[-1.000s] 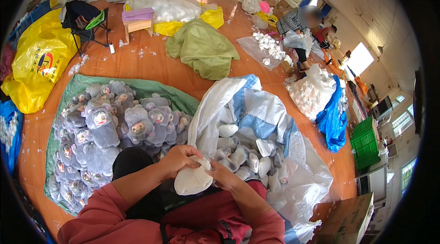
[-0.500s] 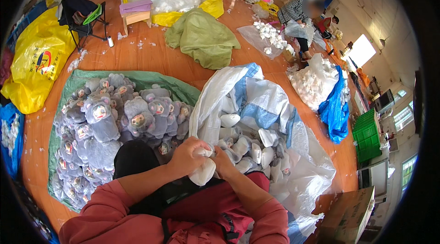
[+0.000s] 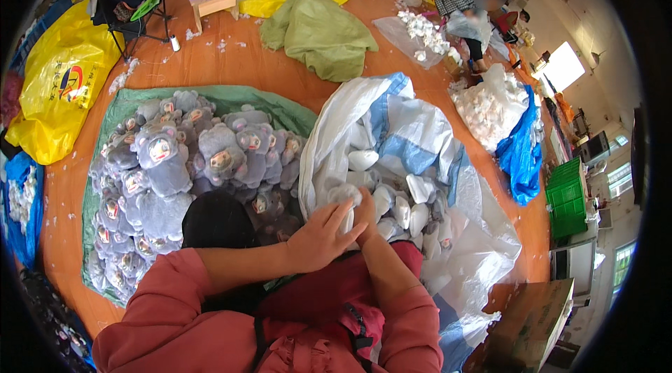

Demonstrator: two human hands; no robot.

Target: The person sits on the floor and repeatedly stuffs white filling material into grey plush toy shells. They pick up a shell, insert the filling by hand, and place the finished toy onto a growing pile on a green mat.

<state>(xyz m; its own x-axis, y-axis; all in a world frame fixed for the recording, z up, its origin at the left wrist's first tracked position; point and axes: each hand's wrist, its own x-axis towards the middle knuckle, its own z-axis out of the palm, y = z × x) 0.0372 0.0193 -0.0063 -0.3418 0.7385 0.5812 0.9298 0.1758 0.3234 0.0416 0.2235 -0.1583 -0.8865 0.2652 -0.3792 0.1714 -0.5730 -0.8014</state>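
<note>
Over my lap, a small grey-and-white plush piece [image 3: 344,194] is between my two hands. My right hand [image 3: 365,217] has its fingers closed at the piece's right side, and part of the grip is hidden. My left hand [image 3: 320,234] rests against the near side of the piece, its fingers stretched out and thumb apart. Just beyond them a white-and-blue woven sack [image 3: 329,128] lies wide with several white and grey plush pieces [image 3: 420,189] in it. On the left, grey plush toys [image 3: 162,184] with printed faces are heaped on a green sheet [image 3: 280,101].
An olive-green sack [image 3: 318,37] lies on the floor ahead. Yellow bags [image 3: 59,86], a folding chair [image 3: 133,12] and a small wooden stool [image 3: 213,2] stand far left. To the right are a blue bag [image 3: 521,156], a green crate [image 3: 568,194] and a cardboard box [image 3: 528,324]. A person [image 3: 458,5] works at the back.
Both hands have moved up and to the right, toward the sack. The plush piece now shows grey on top, where it was white and hung lower. My left fingers have straightened.
</note>
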